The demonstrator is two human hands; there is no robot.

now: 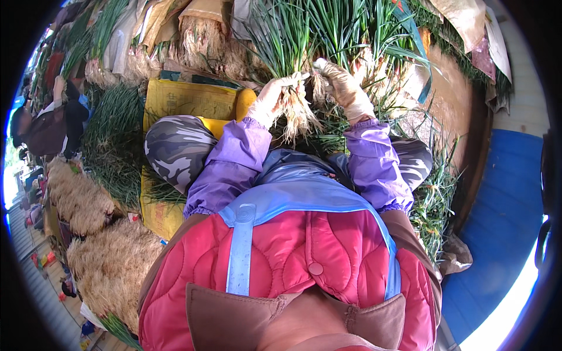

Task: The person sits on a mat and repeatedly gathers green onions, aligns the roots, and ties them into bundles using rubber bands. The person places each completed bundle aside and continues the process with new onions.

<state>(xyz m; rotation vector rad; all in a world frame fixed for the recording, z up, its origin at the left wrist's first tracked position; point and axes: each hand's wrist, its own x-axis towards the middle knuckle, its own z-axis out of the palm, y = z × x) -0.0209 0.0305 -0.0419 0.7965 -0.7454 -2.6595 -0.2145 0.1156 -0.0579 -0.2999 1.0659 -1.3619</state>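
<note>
My left hand (pixel 268 102), in a pale glove, grips a bunch of scallion-like green plants (pixel 287 48) low on the stems. Green leaves fan upward from it, and pale stringy roots (pixel 295 115) hang below the fingers. My right hand (pixel 347 85), gloved too, is just to the right with its fingers bent beside the bunch. A small clump of roots (pixel 319 87) shows at its fingertips; whether the fingers hold it is unclear. Behind that hand stand more of the same plants (pixel 351 33), roots down. Loose green leaves (pixel 325 127) lie beneath both hands.
A yellow printed sack (pixel 184 103) lies at my left knee, beside heaped greens (pixel 116 131). Root-out bundles (pixel 112 263) are stacked at lower left. Covered bundles (pixel 199 37) line the far side. Another person (pixel 48 127) is at far left. A blue panel (pixel 500 210) stands right.
</note>
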